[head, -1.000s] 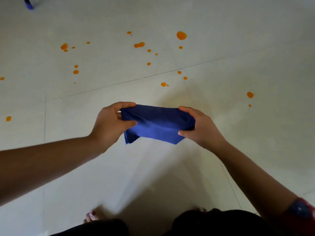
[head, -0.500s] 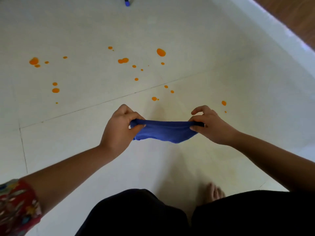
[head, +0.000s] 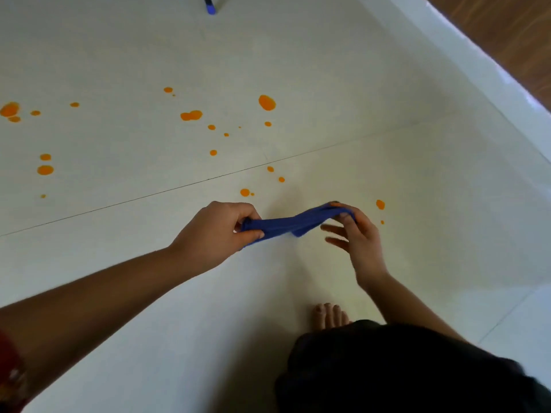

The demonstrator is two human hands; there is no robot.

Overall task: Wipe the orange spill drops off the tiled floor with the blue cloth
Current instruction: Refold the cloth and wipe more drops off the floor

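**Just short of the spill: blue cloth stretched between two hands**

Far at the left edge, a red patterned sleeve (head: 10, 380) shows at the bottom corner, and a bare forearm runs from it up toward the middle. Orange drops (head: 45, 170) lie scattered across the pale tiled floor (head: 119, 293), from the left edge to past the middle, most of them beyond a thin grout line (head: 134, 198) that slants across the tiles.

The left hand (head: 217, 231) grips one end of the blue cloth (head: 286, 226), its fingers curled round the fabric and the thumb pressed along the lower edge. At the top, a dark pole with a blue tip (head: 211, 8) touches the floor, well apart from the hands.

The cloth is bunched into a narrow, slightly twisted band between the two hands, on the near side of the grout line and close to the nearest drops. Whether it touches the floor cannot be told.

The right hand (head: 357, 234) pinches the other end between thumb and forefinger, while the remaining fingers spread loosely beneath. Below it a bare foot (head: 329, 315) peeks out from dark clothing (head: 402, 371). Two more drops lie just right of that hand. A white skirting (head: 477, 64) and brown wood (head: 507, 25) close the top right corner.
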